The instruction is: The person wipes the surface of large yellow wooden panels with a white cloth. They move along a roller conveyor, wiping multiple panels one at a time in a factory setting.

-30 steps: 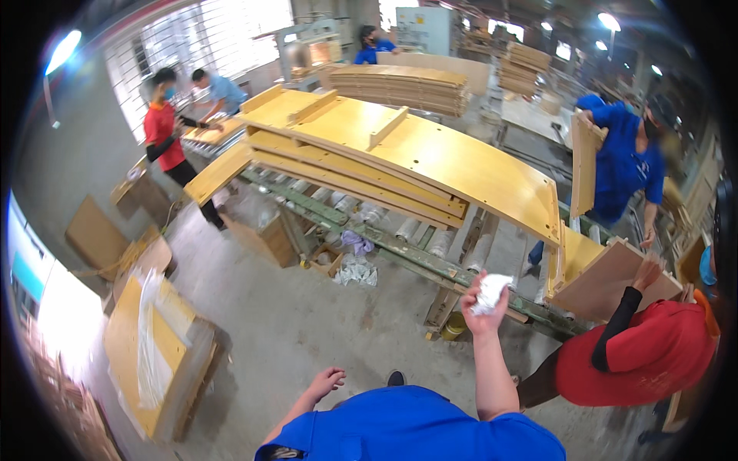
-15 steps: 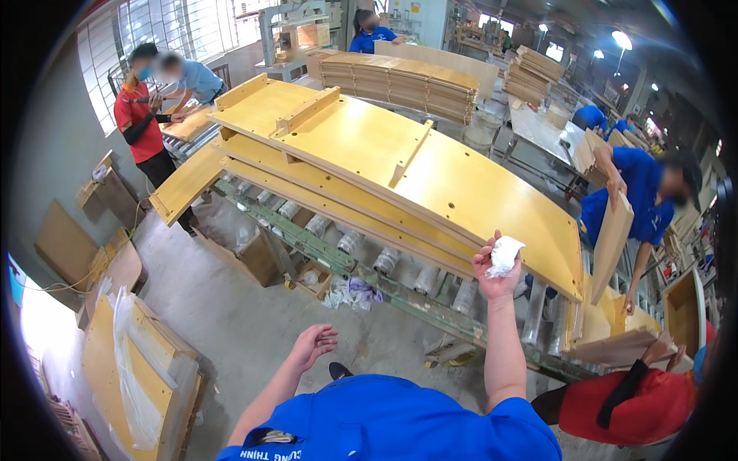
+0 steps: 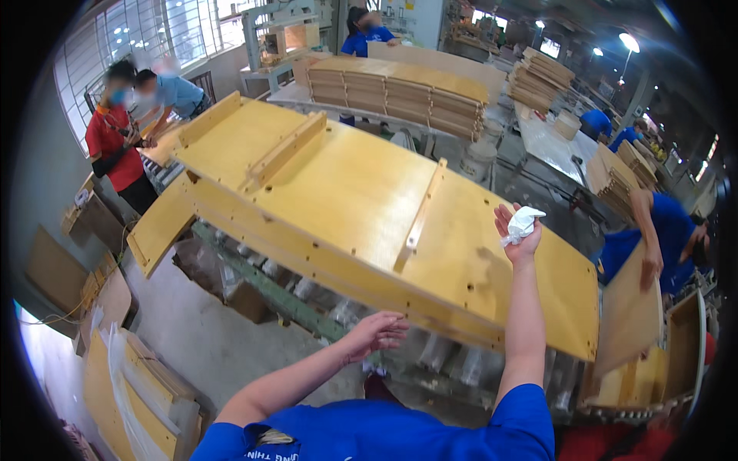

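Note:
In front of me lies a long yellow wooden panel [image 3: 369, 207] with wooden cross strips and small dark holes, stacked on more yellow panels. My right hand [image 3: 523, 244] is raised over the panel's right part and holds a crumpled white cloth [image 3: 523, 223]. It looks apart from the panel, and a shadow falls on the surface beside it. My left hand [image 3: 374, 336] hovers near the stack's front edge, fingers apart and loosely bent, with nothing in it. I cannot tell whether it touches the edge.
A green roller conveyor [image 3: 277, 296] carries the stack. Wrapped yellow panels [image 3: 127, 392] lean at lower left. At right, a co-worker in blue [image 3: 669, 230] holds a wooden board [image 3: 634, 307]. A person in red [image 3: 115, 154] stands far left. Stacked boards [image 3: 396, 100] lie behind.
My view has come nearer the panel. My right hand has moved forward over it with the white cloth, and my left has moved toward the front edge. The co-worker's board at right has lowered.

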`<state>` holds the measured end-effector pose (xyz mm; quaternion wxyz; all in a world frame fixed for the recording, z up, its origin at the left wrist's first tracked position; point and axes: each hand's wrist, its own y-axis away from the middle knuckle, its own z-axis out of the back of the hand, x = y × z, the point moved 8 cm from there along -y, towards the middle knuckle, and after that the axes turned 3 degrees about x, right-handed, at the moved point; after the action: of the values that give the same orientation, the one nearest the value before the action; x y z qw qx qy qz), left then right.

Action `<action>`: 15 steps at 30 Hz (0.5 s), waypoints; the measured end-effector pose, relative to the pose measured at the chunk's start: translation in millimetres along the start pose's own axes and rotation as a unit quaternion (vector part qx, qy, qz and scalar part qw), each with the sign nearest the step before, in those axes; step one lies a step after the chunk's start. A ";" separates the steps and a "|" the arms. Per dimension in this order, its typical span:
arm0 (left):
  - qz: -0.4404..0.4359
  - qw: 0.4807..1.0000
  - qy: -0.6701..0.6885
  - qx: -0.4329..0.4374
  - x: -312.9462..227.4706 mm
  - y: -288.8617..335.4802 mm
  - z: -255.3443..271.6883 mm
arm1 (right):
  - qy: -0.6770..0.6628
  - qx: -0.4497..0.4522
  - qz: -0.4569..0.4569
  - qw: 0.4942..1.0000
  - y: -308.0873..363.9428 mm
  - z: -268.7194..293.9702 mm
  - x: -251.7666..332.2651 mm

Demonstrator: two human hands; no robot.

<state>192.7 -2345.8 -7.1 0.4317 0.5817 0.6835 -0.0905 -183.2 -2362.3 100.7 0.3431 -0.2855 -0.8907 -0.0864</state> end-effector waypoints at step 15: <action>0.100 0.989 0.110 0.019 -25.3 -76.0 1.0 | 0.367 0.004 -0.243 0.898 -245.0 90.5 -11.2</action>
<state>125.6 -2387.9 -18.9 0.3497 0.6615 0.6634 0.0044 -366.4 -2537.1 35.8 0.6151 -0.0069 -0.7434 -0.2625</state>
